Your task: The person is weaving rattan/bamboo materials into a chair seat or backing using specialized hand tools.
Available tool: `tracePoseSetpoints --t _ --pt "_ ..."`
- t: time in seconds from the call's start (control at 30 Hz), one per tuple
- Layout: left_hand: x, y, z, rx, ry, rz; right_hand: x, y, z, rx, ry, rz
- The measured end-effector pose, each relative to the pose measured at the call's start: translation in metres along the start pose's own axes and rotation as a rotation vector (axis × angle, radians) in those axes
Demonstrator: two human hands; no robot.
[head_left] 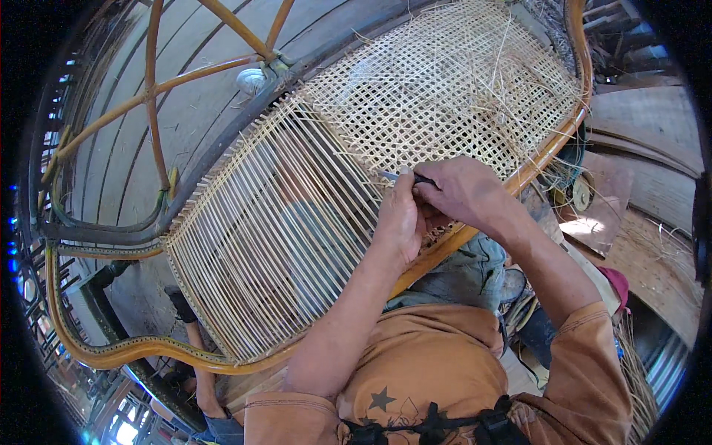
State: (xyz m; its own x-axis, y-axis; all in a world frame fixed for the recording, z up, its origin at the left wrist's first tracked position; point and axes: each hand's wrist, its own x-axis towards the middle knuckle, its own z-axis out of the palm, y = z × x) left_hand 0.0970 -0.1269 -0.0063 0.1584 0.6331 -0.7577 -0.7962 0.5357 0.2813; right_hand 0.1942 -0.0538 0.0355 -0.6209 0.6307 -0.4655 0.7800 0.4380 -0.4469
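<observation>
A rattan chair frame lies across my lap, its seat panel half woven. The woven lattice of pale cane fills the far right part; parallel unwoven cane strands run over the near left part. My left hand rests on the strands at the weave's edge, fingers pinched on cane. My right hand is closed around a thin dark tool whose metal tip points left into the strands. Both hands touch each other over the near rail of the frame.
Wooden floorboards lie around the chair. Loose cane fibres pile at the right by my leg. A roll of tape or cord sits beyond the frame's right rail. Curved rattan back struts rise at the left.
</observation>
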Motion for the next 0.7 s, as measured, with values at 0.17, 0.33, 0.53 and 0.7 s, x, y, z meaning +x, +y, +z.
tracePoseSetpoints --t 0.17,0.33,0.53,0.7 --pt "-0.003 0.009 0.002 0.0 0.017 -0.032 0.002 -0.016 -0.006 -0.072 -0.064 0.095" --pt "-0.007 0.017 0.001 0.169 0.039 -0.066 -0.007 -0.023 0.0 0.017 -0.03 0.186" --pt "-0.016 0.015 0.002 0.34 0.03 -0.068 -0.03 -0.014 0.011 0.181 0.069 0.156" --pt "-0.062 0.011 0.007 0.772 0.042 0.176 -0.09 -0.026 0.013 0.391 0.259 0.155"
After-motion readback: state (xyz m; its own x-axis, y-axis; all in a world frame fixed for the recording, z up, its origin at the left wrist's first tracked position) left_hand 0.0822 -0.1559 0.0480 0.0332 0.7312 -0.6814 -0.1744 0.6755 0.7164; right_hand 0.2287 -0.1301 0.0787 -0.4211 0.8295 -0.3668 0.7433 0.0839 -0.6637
